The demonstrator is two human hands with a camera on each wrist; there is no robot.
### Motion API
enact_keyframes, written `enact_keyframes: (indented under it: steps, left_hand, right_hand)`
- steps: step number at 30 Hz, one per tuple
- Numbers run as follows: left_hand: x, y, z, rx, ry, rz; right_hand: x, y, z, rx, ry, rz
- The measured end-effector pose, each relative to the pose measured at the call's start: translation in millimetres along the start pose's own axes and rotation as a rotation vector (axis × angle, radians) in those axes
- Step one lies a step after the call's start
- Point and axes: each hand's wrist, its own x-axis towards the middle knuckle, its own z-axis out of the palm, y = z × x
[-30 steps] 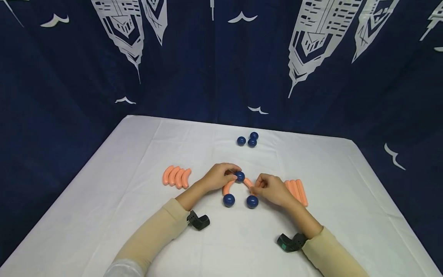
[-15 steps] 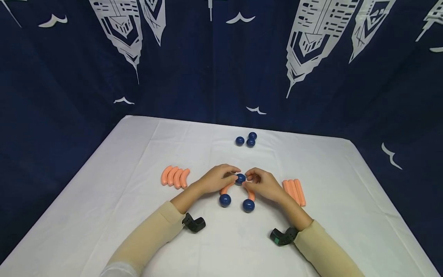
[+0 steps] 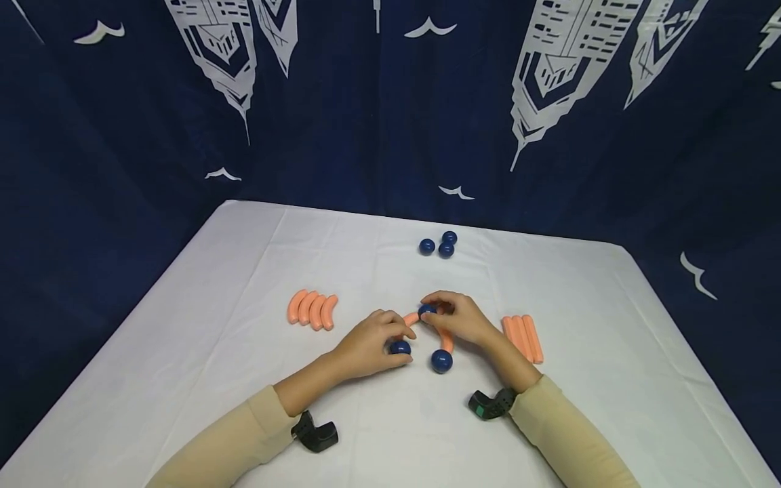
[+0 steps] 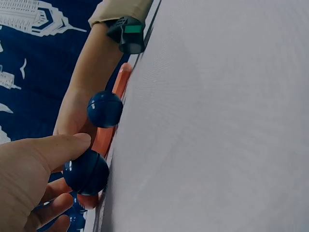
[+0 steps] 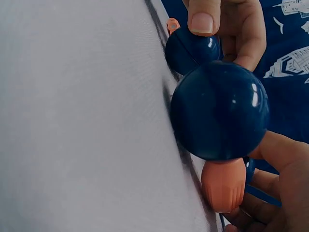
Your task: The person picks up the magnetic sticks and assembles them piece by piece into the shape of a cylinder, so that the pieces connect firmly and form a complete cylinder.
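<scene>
Curved orange rods and blue balls form an arch mid-table. My left hand (image 3: pixel 369 344) holds the near-left ball (image 4: pixel 89 173), thumb on one side and fingers round the other. With thumb and fingers, my right hand (image 3: pixel 460 317) pinches the top ball (image 3: pixel 427 310). From that ball, a left curved rod (image 3: pixel 411 318) runs down behind my left fingers, and a right curved rod (image 3: pixel 447 341) leads to the near-right ball (image 3: pixel 442 361). Large in the right wrist view, this near-right ball (image 5: pixel 219 111) hides part of the right hand; the right rod's orange end (image 5: pixel 223 186) meets it.
Several curved orange rods (image 3: pixel 315 312) lie side by side at the left. Straight orange rods (image 3: pixel 523 339) are lined up to the right, by my right wrist. Three loose blue balls (image 3: pixel 446 250) sit toward the back of the white-covered table (image 3: pixel 244 264). Behind hangs a dark blue curtain (image 3: pixel 342 135).
My left hand has left the top ball and come down toward me onto the near-left ball. My right hand has gone from the right curved rod up to the top ball.
</scene>
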Motion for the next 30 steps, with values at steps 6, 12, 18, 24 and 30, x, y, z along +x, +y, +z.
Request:
enact_keyframes:
  steps: [6, 12, 18, 24, 30]
  left_hand:
    - [1.3, -3.0, -0.7, 0.04, 0.024, -0.034]
    - [4.9, -12.9, -3.3, 0.057, 0.08, -0.103]
    - [12.0, -20.5, -1.2, 0.095, 0.21, -0.154]
    - [11.9, -22.5, 2.0, 0.053, 0.205, -0.172]
    - [10.4, -22.5, 3.2, -0.065, 0.148, -0.172]
  right_hand:
    - [-4.3, 2.2, -4.4, -0.018, 0.027, 0.026]
    - [-11.4, 7.1, -11.0, -0.026, 0.049, 0.064]
    - [-19.3, 11.4, -15.4, -0.02, 0.043, 0.06]
    - [-28.8, 10.3, -15.1, -0.041, 0.055, 0.103]
    - [-36.9, 7.7, -10.7, -0.068, 0.104, 0.123]
